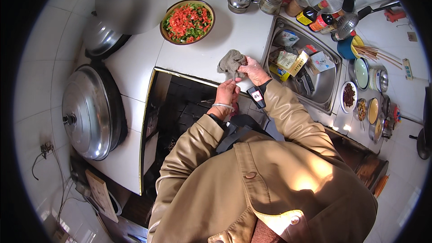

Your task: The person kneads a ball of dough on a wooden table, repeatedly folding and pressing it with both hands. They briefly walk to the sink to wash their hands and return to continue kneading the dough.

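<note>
A crumpled grey-brown cloth (232, 61) is bunched in my right hand (253, 70), above the front edge of the white tiled counter (189, 59). Just below it, my left hand (225, 93) has its fingertips pinched on a thin grey piece (234, 75) that reaches up to the cloth. I cannot tell whether that piece is part of the cloth. Behind the hands stands a brown-rimmed bowl (164, 33) heaped with chopped red and green vegetables. To the right of my right hand is a stainless steel sink (320, 92) holding several packets and a black-handled knife (307, 81).
A large domed metal lid (89, 111) covers a wok on the left, with a smaller lid (101, 37) behind it. Bottles (320, 23), jars (271, 1) and a chopstick holder (347, 48) line the sink. Small dishes (348, 97) stand at right. Before me is a dark counter recess (182, 98).
</note>
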The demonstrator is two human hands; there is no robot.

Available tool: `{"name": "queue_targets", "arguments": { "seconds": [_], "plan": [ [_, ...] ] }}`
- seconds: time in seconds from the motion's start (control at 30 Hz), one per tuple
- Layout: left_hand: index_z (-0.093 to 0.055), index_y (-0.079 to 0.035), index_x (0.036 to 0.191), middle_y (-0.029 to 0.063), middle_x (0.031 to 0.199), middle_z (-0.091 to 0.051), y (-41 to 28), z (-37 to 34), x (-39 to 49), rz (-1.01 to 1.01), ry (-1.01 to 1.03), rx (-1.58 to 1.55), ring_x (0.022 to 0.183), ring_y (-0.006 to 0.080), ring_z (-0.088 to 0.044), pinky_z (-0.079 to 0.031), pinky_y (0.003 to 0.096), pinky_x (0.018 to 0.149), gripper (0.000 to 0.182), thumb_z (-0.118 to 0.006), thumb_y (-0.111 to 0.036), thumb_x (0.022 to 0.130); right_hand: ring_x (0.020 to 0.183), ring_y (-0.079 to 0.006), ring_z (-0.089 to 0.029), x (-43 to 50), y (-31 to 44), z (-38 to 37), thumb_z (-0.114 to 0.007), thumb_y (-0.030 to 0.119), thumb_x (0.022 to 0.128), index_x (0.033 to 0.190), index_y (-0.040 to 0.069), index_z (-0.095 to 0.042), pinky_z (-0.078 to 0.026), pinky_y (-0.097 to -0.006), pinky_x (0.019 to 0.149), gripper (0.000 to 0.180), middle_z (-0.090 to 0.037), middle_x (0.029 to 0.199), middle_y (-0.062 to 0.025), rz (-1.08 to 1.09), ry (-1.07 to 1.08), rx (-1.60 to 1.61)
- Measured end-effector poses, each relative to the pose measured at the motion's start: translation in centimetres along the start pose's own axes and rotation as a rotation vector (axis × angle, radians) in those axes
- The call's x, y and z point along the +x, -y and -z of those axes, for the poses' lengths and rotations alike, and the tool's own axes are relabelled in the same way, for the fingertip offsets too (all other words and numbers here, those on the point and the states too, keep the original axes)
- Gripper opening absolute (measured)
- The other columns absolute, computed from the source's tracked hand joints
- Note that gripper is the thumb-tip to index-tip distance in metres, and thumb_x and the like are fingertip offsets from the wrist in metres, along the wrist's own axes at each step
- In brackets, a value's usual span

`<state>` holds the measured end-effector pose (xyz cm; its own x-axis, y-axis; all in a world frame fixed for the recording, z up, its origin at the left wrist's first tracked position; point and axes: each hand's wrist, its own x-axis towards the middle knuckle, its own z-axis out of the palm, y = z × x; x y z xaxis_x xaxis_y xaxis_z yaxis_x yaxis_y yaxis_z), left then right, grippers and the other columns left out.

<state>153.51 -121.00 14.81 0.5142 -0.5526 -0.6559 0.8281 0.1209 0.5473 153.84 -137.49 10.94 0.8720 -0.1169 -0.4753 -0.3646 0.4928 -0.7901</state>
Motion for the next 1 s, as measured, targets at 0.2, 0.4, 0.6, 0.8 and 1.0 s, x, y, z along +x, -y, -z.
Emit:
{"name": "queue_targets", "arguments": {
  "seconds": [0.2, 0.4, 0.6, 0.8, 1.0],
  "plan": [
    [-0.053, -0.004, 0.111, -0.0022, 0.064, -0.043, -1.3, 0.5, 0.1, 0.066, 0.052, 0.095, 0.04, 0.0046, -0.025, -0.02, 0.0196, 0.036, 0.024, -0.037, -0.014, 0.096, 0.082, -0.0188, -0.062, 1.3, -0.5, 0.5, -0.062, 0.002, 0.07, 0.108, -0.003, -0.056, -0.051, -0.0321, 0.072, 0.039, -0.064, 0.092, -0.0095, 0.114, -0.174, -0.384],
    [-0.055, -0.004, 0.108, -0.0029, 0.064, -0.044, -2.6, 2.2, -0.6, 0.176, 0.049, 0.179, 0.04, 0.0033, -0.028, -0.021, 0.0184, 0.036, 0.023, -0.039, -0.015, 0.096, 0.08, -0.0229, -0.063, 2.0, 0.2, 1.0, -0.066, 0.012, 0.065, 0.104, -0.001, -0.06, -0.049, -0.032, 0.076, 0.042, -0.066, 0.086, -0.014, 0.291, -0.136, -0.76],
    [-0.057, -0.003, 0.106, -0.0027, 0.059, -0.042, -2.6, 4.1, -2.8, 0.161, 0.063, 0.24, 0.04, 0.0044, -0.028, -0.021, 0.02, 0.036, 0.024, -0.04, -0.015, 0.096, 0.086, -0.0341, -0.063, 2.3, 1.8, 0.2, -0.064, 0.013, 0.067, 0.105, 0.005, -0.06, -0.05, -0.0365, 0.078, 0.039, -0.065, 0.093, -0.0184, 0.392, -0.364, -1.006],
    [-0.056, -0.003, 0.104, -0.0027, 0.06, -0.044, -2.3, 4.2, -3.9, 0.145, -0.052, 0.229, 0.04, 0.0039, -0.029, -0.021, 0.0195, 0.036, 0.022, -0.04, -0.015, 0.095, 0.098, -0.0336, -0.06, 0.7, 1.7, -1.7, -0.067, 0.025, 0.072, 0.114, 0.007, -0.058, -0.048, -0.0376, 0.086, 0.047, -0.062, 0.105, -0.0187, 0.607, -0.12, -1.036],
    [-0.055, -0.003, 0.11, -0.0034, 0.063, -0.043, -3.4, 3.5, -5.0, 0.079, -0.027, 0.235, 0.041, 0.0028, -0.028, -0.022, 0.0181, 0.037, 0.025, -0.038, -0.016, 0.096, 0.097, -0.0364, -0.057, 0.8, 2.0, -2.8, -0.058, 0.015, 0.073, 0.115, 0.008, -0.055, -0.046, -0.0409, 0.086, 0.044, -0.06, 0.104, -0.0187, 0.58, -0.175, -1.194]
  ]
}}
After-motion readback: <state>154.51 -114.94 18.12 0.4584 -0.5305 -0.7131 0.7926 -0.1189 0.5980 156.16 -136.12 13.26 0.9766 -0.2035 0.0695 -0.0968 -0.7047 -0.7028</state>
